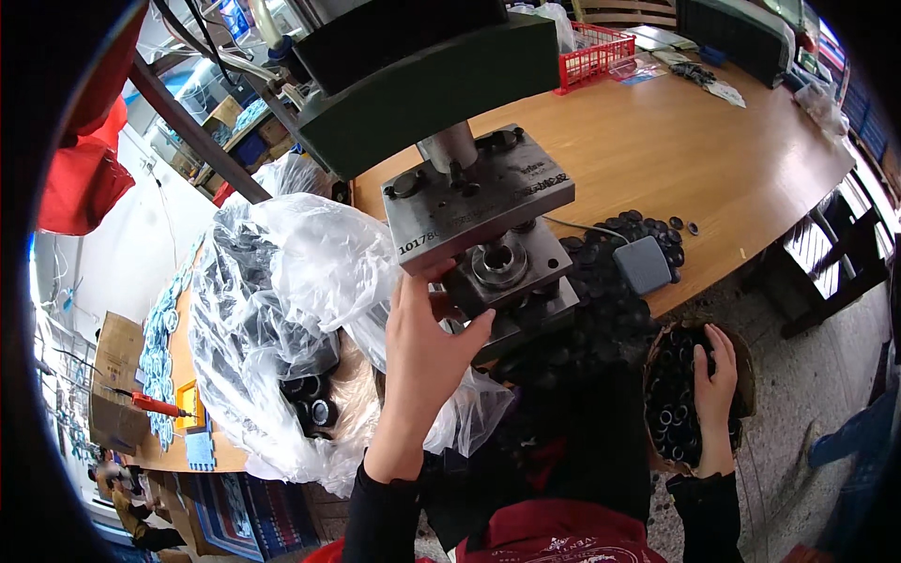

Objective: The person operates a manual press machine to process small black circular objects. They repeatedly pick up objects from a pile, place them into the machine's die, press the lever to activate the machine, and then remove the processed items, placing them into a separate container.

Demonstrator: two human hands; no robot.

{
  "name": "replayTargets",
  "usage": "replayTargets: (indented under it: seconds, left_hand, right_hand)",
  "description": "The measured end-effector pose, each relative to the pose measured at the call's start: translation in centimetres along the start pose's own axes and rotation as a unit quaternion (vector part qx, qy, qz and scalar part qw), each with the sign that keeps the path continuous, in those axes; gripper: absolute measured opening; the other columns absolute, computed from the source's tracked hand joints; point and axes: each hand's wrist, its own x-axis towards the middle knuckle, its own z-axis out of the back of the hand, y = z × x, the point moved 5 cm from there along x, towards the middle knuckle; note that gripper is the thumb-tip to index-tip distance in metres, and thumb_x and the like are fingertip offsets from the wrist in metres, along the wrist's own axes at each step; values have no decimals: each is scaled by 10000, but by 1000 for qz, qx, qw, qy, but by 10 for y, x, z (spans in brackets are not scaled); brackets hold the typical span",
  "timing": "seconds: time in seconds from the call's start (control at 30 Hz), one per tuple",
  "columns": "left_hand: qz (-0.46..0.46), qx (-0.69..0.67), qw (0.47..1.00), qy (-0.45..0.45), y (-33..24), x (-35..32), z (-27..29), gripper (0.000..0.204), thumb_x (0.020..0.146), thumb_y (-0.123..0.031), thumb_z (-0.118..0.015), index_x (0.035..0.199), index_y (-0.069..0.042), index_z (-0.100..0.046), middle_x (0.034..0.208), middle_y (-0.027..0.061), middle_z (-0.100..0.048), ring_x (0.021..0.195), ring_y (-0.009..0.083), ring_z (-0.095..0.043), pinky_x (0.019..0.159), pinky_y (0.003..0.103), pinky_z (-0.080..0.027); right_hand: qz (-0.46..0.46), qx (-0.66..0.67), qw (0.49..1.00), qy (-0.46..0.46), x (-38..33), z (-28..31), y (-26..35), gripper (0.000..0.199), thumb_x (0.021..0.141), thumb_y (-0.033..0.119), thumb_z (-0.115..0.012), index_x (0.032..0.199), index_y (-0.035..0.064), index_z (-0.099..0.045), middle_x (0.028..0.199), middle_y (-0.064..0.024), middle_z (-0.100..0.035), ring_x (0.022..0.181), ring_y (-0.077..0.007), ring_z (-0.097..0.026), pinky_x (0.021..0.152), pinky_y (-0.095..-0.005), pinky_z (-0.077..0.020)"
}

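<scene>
In front of me stands a press with a dark green head point(422, 94), a steel upper die plate point(479, 202) and a lower die block point(540, 272) with a round ring point(500, 263) on it. My left hand point(422, 352) is at the near left corner of the lower block, thumb and fingers apart. Its fingertips are partly hidden under the upper plate. At lower right, my right hand point(718, 380) rests over a container point(746, 380) of black ring-shaped parts point(671, 394), fingers stretched out and slightly bent; nothing shows in its grip.
Black discs point(601, 314) are heaped right of the die, beside a grey square box point(643, 266) with a cable. A clear plastic bag point(282, 253) with black parts bulges at left. Farther off are a red basket point(596, 56), a red-handled screwdriver point(160, 404) and a yellow tray point(190, 405).
</scene>
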Motion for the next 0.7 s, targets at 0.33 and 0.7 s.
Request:
replayTargets:
  seconds: [0.33,0.7]
  left_hand:
    - [-5,56,998,-17,5,23,-20,511,708,-254,-831,1104,-3,-631,995,146,-656,821,295,-629,728,365,-506]
    - [-102,67,993,-1,5,37,-31,462,730,-247,-792,1093,-11,-630,1032,172,-660,1005,370,-606,859,428,-483]
  right_hand:
    - [36,-9,999,16,-1,-9,10,352,984,245,-553,1272,44,-579,1344,-128,-518,1256,-295,-484,1040,-400,-413]
    - [40,7,999,28,15,-16,35,353,999,252,-524,1263,25,-585,1319,-142,-530,1235,-305,-499,1018,-414,-422]
